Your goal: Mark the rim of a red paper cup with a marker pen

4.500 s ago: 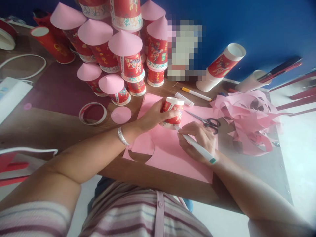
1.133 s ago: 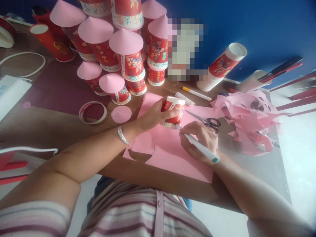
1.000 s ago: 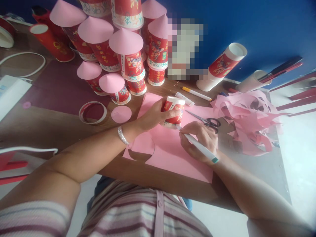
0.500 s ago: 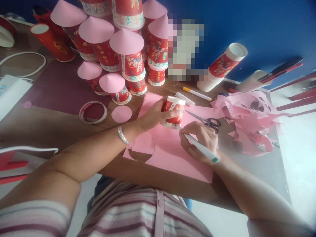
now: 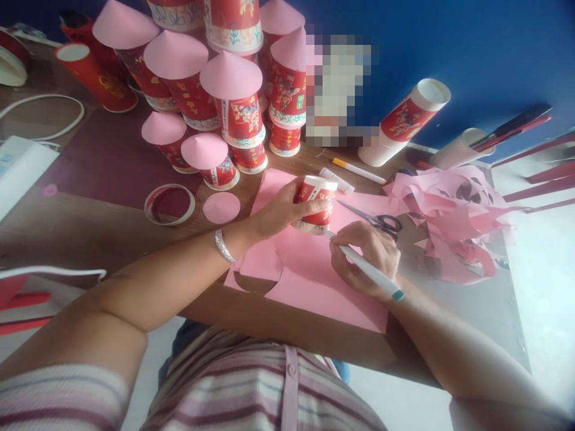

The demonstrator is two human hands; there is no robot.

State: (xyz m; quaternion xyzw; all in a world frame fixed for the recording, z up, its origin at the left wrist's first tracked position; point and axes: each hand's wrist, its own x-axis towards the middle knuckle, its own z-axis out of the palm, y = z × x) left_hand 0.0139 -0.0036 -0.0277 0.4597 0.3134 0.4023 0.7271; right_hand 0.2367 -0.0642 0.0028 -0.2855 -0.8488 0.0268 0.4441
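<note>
L hand (image 5: 285, 211) is gripping a red paper cup (image 5: 315, 191), thumb lying across the printed side, the other digits mostly hidden behind; prob. it's steadying the cup vs. pen pressure. The cup is tilting a bit over a pink sheet (image 5: 309, 281), its white band (image 5: 309, 227) sitting low & facing the person, likely so the pen can get at it; can't tell if the base is touching the sheet. R hand (image 5: 371, 251) is pinching a white marker (image 5: 366, 265) near its tip, barrel slanting back across the palm side, green end pointing toward the person; presumably a low hold for fine control. The tip is pointing at the band's lower edge, where dark marks are showing; actual contact's too small to tell. Scissors (image 5: 387, 224) are lying just beyond R hand, w/ a white tube (image 5: 336, 179) & yellow-ended pen (image 5: 359, 171) nearby, maybe for quick reach. Pink scraps (image 5: 458, 218) are lying heaped at R, seemingly out of the way. Cone-topped cups (image 5: 240, 120) are standing clustered at far L, apart from both hands, prob. to avoid knocks.
</note>
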